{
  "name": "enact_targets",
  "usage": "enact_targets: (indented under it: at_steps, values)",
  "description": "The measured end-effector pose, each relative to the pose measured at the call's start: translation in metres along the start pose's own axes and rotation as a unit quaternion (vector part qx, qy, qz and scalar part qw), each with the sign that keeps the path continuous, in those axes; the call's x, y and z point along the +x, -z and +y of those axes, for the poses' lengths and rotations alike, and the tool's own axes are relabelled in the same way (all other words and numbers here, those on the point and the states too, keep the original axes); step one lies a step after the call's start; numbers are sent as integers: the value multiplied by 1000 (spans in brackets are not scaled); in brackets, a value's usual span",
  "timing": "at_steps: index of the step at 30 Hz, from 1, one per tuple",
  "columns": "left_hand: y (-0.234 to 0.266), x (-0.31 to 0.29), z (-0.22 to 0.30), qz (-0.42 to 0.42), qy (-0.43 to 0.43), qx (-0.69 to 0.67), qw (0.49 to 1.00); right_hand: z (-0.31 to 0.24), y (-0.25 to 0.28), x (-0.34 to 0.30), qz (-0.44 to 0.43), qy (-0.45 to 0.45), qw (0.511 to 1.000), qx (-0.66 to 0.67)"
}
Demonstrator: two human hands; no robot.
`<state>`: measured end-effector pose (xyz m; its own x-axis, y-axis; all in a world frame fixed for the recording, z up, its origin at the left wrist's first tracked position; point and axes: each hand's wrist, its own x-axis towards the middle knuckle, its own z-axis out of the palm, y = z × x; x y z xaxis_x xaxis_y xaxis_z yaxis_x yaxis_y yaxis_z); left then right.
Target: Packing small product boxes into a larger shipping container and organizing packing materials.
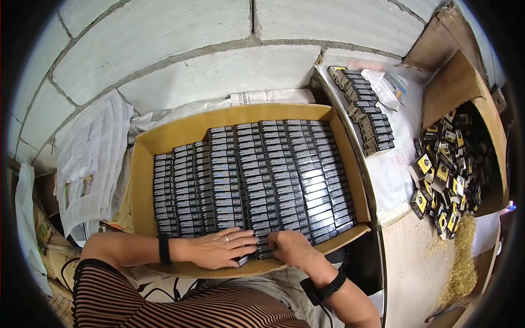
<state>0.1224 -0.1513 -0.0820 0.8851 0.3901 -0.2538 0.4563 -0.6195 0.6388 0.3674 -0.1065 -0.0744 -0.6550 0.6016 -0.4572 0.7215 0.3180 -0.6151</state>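
Note:
A large cardboard carton (pixel 358 188) in front of me holds several rows of small black boxes (pixel 224 186), packed tightly on edge. My left hand (pixel 219 250) lies with its fingers stretched out over the near end of the middle rows, a ring on one finger. Under its fingertips the end of a black box (pixel 241 261) shows by the carton's near wall. Just to the right, my right hand (pixel 295 249) is closed, its curled fingers against the near boxes; what they grip, if anything, is hidden.
On the right, a tipped carton (pixel 465 82) spills loose black-and-yellow boxes (pixel 445 175) onto a table (pixel 407 257). Gold shredded filler (pixel 459 268) lies below them. A line of upright small boxes (pixel 369 112) stands farther back. Plastic sheets (pixel 90 158) hang left; a block wall (pixel 180 38) rises behind.

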Motion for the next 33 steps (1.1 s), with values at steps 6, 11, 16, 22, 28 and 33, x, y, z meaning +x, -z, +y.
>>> enact_targets:
  at_steps: [6,11,16,22,28,33]
  values:
    - [-5,46,16,23,103,166,980,1,9,-18,56,-23,998,14]
    - [16,33,10,114,114,10,987,-24,43,-82,177,-37,974,139]
    - [59,3,-29,335,268,106,897,-32,47,-147,302,-157,908,245]
    - [36,53,-54,218,318,207,899,-6,5,-177,318,-116,888,312]
    - [56,31,-78,445,318,48,836,-15,-9,-189,352,-117,903,215]
    - [77,34,-101,580,275,-385,663,-3,-23,-221,328,-195,866,322]
